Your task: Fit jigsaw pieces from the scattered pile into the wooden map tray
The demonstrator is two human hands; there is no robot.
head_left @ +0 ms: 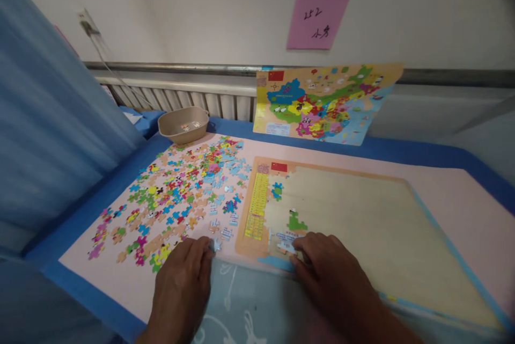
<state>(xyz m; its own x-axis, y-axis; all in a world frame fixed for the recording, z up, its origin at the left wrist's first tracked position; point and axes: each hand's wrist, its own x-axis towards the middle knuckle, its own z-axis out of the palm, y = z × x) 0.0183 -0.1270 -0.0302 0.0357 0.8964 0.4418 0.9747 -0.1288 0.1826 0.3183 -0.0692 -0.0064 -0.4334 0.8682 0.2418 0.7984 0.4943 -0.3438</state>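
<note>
My left hand [183,279] is at the near edge of the pink sheet, thumb and fingers pinched together at a pale blue jigsaw piece [216,244]. Over the lower left of the puzzle board [341,210], my right hand [333,269] has its thumb and index finger on a light blue jigsaw piece [286,246] with printed text. Just above it lies a green joined piece [296,221]; a blue-green piece [277,190] is farther up. The board's left border holds a yellow text strip [256,207] and a red flag [279,167].
Many loose jigsaw pieces [177,194] spread over the pink sheet [100,279] on the left. A beige basket [183,124] with a few pieces stands behind them. The colourful map picture [322,105] leans against the wall. A blue curtain [52,92] hangs at left.
</note>
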